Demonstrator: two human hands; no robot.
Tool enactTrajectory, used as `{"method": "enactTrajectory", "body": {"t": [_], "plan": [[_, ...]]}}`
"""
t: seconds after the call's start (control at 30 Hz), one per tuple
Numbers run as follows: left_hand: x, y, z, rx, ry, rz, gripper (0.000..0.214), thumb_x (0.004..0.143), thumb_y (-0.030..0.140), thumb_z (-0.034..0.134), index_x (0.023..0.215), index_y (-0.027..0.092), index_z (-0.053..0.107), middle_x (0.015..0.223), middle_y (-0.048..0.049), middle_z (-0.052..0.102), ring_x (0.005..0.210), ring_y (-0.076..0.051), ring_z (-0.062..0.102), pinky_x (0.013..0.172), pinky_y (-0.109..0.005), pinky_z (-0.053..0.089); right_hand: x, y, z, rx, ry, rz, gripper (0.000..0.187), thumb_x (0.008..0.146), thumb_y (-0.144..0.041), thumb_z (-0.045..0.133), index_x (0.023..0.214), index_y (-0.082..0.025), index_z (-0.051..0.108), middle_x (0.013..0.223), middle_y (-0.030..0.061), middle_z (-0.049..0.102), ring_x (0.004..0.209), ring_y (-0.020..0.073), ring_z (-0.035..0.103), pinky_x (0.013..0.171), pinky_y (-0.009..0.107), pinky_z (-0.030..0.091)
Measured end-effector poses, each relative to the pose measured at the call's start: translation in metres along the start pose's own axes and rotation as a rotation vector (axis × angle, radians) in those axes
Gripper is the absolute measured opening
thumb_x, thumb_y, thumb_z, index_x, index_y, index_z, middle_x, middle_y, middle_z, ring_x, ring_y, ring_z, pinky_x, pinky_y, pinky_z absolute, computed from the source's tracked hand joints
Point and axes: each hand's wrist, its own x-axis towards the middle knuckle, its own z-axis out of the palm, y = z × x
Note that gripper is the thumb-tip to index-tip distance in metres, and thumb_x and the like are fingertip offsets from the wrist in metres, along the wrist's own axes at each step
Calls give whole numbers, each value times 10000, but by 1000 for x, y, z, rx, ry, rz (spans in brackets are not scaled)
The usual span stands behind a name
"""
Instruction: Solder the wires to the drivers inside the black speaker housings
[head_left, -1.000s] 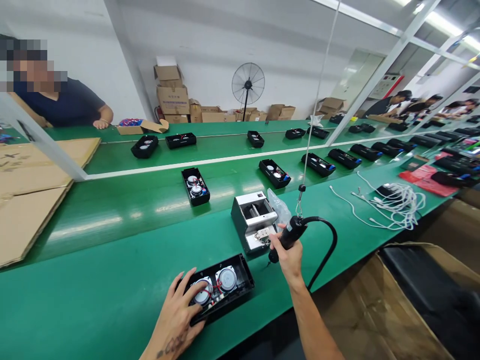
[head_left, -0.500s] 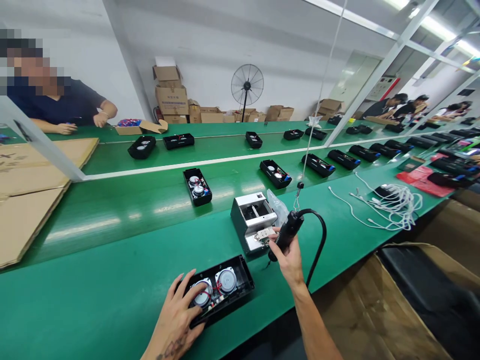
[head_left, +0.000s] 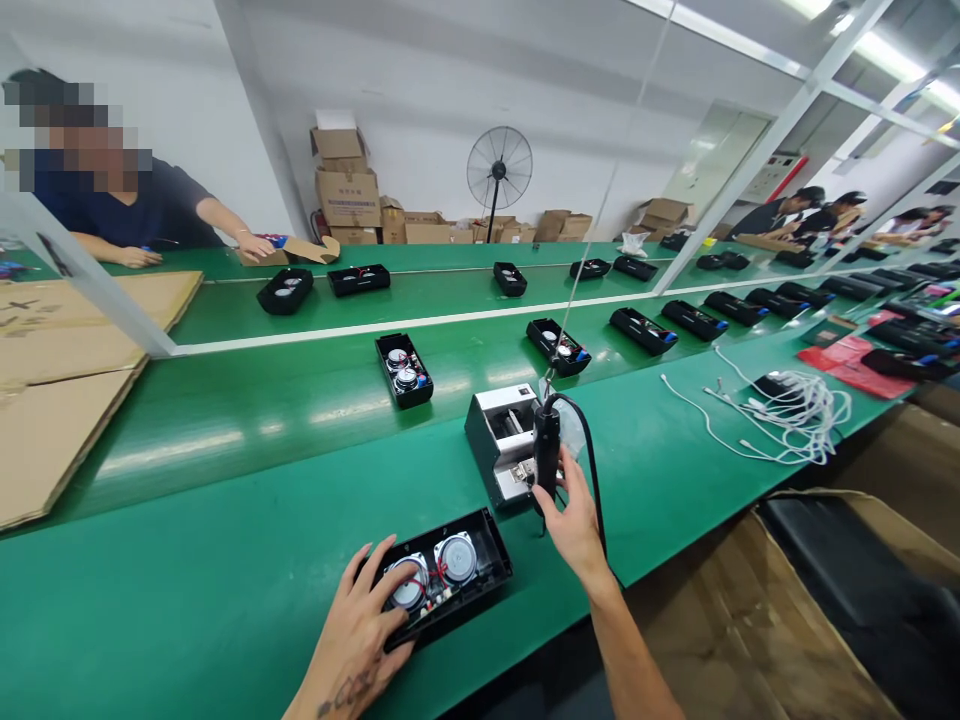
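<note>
My left hand [head_left: 367, 610] rests with fingers spread on a black speaker housing [head_left: 448, 575] near the table's front edge; two round speaker drivers and red wires show inside it. My right hand [head_left: 574, 520] grips a black electric screwdriver [head_left: 546, 450] that hangs upright from a thin cord, its black cable looping down on the right. The screwdriver's tip is just above the front of a grey metal screw feeder box [head_left: 504, 440], right of the housing.
Green conveyor table [head_left: 225, 520] carries several more black housings [head_left: 405, 368]. White cables [head_left: 780, 405] lie at right, cardboard sheets [head_left: 67, 370] at left. A person [head_left: 120, 215] across the belt reaches toward a box. A fan and cartons stand behind. Other workers sit far right.
My right hand swung the screwdriver from tilted to upright and moved it left, over the feeder box. The person across the belt stretched an arm to the right. My left hand stayed put.
</note>
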Motion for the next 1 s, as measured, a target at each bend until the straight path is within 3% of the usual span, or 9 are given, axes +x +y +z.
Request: {"method": "enactTrajectory", "body": {"t": [0.13,0.23,0.3,0.4,0.5,0.67,0.83,1.0], "plan": [[1,1,0,4,1,-11,239,679,364,923,741,272,712,1304,11,724,1497,-344,392,1341,-463,90,-17,-4,-15,-57,-6,32,617,1049,-426,577,1618,-255,413,1556,187,508,1317,377,616,1001,600,614],[3,4,-3,17,3,-8,264,654,373,945,738,274,715,1293,23,728,1496,-342,397,1341,-450,102,-31,-14,-26,-139,39,43,486,1036,-400,595,1482,-215,538,1352,183,631,1127,337,696,870,517,653],[4,5,-4,25,-16,-12,261,657,375,946,736,274,719,1298,28,726,1492,-346,408,1337,-455,114,-40,-28,-28,-139,6,16,334,1025,-357,624,1330,-223,627,1150,134,704,941,289,725,771,447,649],[4,4,-4,34,-40,-9,258,674,391,943,755,273,728,1309,24,722,1486,-359,420,1333,-476,118,-53,-58,-19,-26,-299,-158,160,1017,-249,635,1163,-245,700,1004,78,761,874,252,731,785,395,622],[2,3,-2,41,-38,-7,272,684,411,942,806,279,737,1317,21,720,1506,-353,398,1338,-486,116,-60,-81,0,39,-637,-381,230,1003,-121,585,1155,-229,719,1076,73,798,965,251,732,885,409,569],[-2,5,-1,18,-80,-46,281,722,383,921,941,292,770,1337,0,719,1519,-372,410,1319,-556,185,-52,-86,28,-160,-991,-577,304,993,-32,567,1149,-222,745,1032,40,815,958,222,730,903,384,489],[-1,7,-6,-4,-111,-69,369,758,380,913,1082,291,761,1380,-14,715,1536,-380,408,1303,-592,228,-35,-88,42,-304,-1166,-652,197,1018,-122,635,1103,-222,781,998,38,811,952,231,723,876,374,493],[-1,4,-3,10,-97,-41,274,799,436,901,966,269,763,1353,-23,728,1526,-377,428,1295,-594,245,-33,-96,42,-408,-1204,-768,317,948,-35,589,1146,-196,776,1062,82,762,1011,261,681,959,409,499]]}}
